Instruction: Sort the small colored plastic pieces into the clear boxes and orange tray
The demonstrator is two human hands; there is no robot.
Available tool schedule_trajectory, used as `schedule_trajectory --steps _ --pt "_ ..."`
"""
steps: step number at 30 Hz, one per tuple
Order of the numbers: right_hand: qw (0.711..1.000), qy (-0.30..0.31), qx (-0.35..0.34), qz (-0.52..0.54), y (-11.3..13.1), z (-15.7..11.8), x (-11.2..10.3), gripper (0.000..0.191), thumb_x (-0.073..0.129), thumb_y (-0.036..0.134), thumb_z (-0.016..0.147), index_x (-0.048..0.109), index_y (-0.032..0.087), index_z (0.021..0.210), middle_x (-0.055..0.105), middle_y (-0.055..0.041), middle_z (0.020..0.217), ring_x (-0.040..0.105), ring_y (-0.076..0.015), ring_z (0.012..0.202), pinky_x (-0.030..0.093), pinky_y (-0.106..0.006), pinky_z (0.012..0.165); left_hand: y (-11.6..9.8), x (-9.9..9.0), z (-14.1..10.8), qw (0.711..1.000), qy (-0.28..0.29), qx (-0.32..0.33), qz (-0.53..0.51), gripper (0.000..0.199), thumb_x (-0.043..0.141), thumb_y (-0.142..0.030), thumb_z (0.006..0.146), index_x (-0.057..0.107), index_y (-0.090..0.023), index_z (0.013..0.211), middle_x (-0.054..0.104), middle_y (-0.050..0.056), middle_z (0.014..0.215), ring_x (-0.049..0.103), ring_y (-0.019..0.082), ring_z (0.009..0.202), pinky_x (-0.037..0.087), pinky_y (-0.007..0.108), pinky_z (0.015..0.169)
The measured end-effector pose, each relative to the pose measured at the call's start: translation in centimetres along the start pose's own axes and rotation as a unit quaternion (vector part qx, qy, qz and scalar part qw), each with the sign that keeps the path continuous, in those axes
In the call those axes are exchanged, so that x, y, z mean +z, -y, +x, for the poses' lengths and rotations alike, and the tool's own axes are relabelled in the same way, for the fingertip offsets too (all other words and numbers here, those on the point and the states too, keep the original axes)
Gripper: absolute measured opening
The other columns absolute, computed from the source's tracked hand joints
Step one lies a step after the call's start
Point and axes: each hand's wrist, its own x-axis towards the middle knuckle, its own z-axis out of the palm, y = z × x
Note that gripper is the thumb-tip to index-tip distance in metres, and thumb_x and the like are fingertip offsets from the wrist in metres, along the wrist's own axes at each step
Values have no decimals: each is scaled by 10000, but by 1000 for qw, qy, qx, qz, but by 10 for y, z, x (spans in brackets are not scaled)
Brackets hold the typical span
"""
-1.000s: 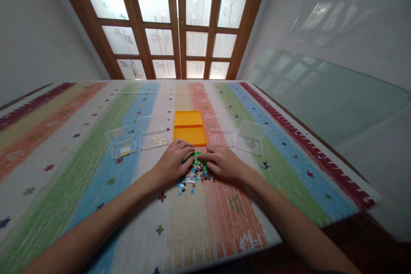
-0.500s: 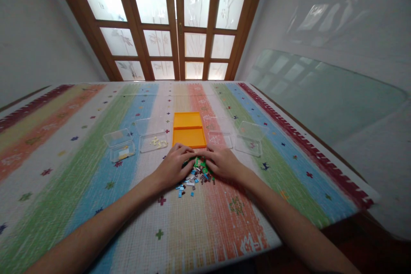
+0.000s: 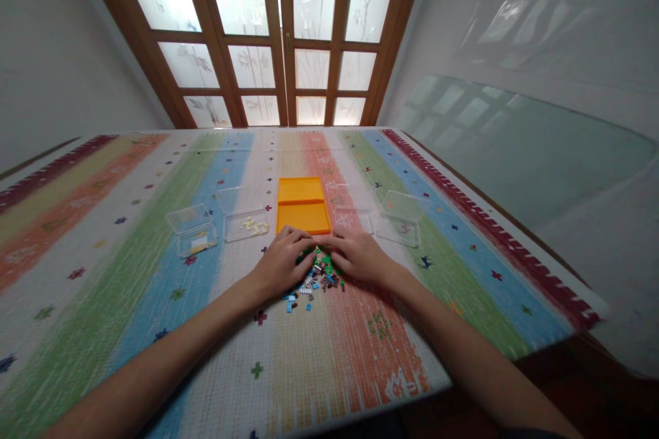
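Note:
A loose pile of small bricks [image 3: 314, 281], blue, white, brown and green, lies on the striped cloth. My left hand [image 3: 285, 262] rests at the pile's upper left, its fingers curved with a gap between thumb and forefinger. Opposite it, my right hand [image 3: 357, 257] lies at the upper right side, fingers spread and bent over green pieces. The fingertips of both hands meet or nearly meet above the pile. Just beyond them sits an open orange case [image 3: 303, 217]. Whatever is under the fingers is hidden.
Left of the orange case are a clear box with cream pieces [image 3: 246, 225] and another clear box [image 3: 197, 241] with a few pale and yellow items. To the right stand two more open clear boxes [image 3: 353, 221], [image 3: 399, 230]. The tablecloth [image 3: 221, 357] reaches the near edge.
Both hands have shifted only slightly around the top of the pile. The whole view has tilted a little; the case and boxes stay in place.

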Motion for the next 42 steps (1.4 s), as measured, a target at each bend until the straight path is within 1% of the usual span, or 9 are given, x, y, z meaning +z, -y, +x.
schedule_trajectory --steps 7,13,16,20,23,29,36,39,42 --pt "1000 9 3 -5 1 0 -3 225 544 183 956 741 190 1065 683 -69 944 571 -173 807 362 -278 714 -3 -1 3 1000 -8 -23 12 205 567 -303 987 726 -177 964 743 94 1011 582 266 983 489 457 920" --pt "1000 21 8 -7 4 1 -4 238 526 158 942 732 179 1060 699 -79 954 593 -187 822 380 -289 727 -2 -1 7 999 -5 -43 12 157 587 -247 949 695 -178 859 720 91 926 578 266 923 485 451 877" --pt "1000 11 3 -1 2 -1 -5 229 530 153 938 730 183 1046 701 -75 955 598 -185 824 386 -286 734 -2 -3 7 999 -6 -42 -7 136 590 -224 939 711 -180 898 719 83 921 582 258 917 481 445 885" --pt "1000 -6 3 -6 -2 -2 -5 229 542 157 937 731 186 1063 710 -75 999 609 -173 819 385 -275 720 -4 -4 8 999 12 -34 -25 188 578 -230 949 748 -183 1015 721 86 955 593 257 940 485 451 899" --pt "1000 -14 9 -12 -4 -2 -5 217 545 168 938 733 176 1045 714 -82 998 614 -176 817 386 -275 709 -5 -4 9 999 27 -35 -23 186 584 -238 950 756 -175 981 715 97 967 598 265 951 490 460 895" --pt "1000 -22 1 -11 -5 -3 -5 212 536 172 938 732 181 1019 711 -73 955 602 -172 801 370 -274 688 -2 -2 9 999 25 -35 -22 134 595 -221 960 702 -180 889 688 80 907 591 251 911 488 433 871" --pt "1000 -26 7 -11 -7 -4 -5 224 531 177 936 736 184 1026 708 -73 944 598 -173 786 350 -280 668 -7 -10 6 999 9 10 -48 177 517 -238 1017 675 -185 958 674 68 894 584 234 908 494 417 865" --pt "1000 -26 6 -8 -8 -5 -5 231 529 182 940 738 195 1036 699 -65 932 587 -170 779 337 -278 653 -8 -11 6 997 22 26 -71 168 521 -236 1012 678 -198 968 669 69 896 589 223 883 504 381 811" --pt "1000 -28 2 -9 -8 -5 -5 226 528 189 944 739 199 1025 688 -61 920 581 -170 779 333 -276 649 -7 -10 6 995 34 51 -77 162 516 -226 1012 677 -207 1014 692 73 937 593 221 890 503 372 806"
